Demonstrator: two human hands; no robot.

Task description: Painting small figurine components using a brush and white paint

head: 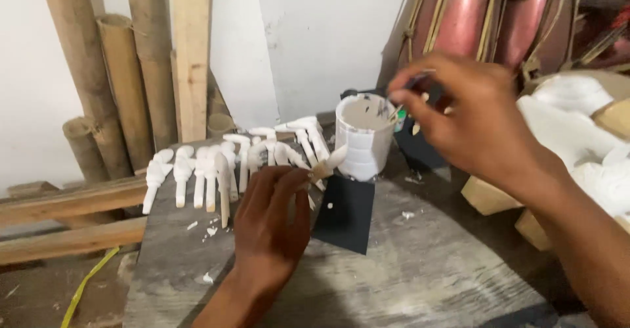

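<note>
White-coated wooden pieces line a worn bench (407, 269) as two hands work over a paint cup.

Left hand (272, 219) pinches a small half-painted piece (326, 165) in a clenched grip beside the white cup (363, 137); right hand (459, 118) grasps a thin brush (397, 113) at the cup's rim. Painted pieces (210, 167) lie in a row behind; bamboo poles (125, 72) lean against the wall.

We count one white paint-smeared plastic cup (363, 137), one black square sheet (344, 213), roughly a dozen white-painted carved wooden pieces (210, 170) laid in a row, and four bamboo poles (125, 85) against the wall.
</note>
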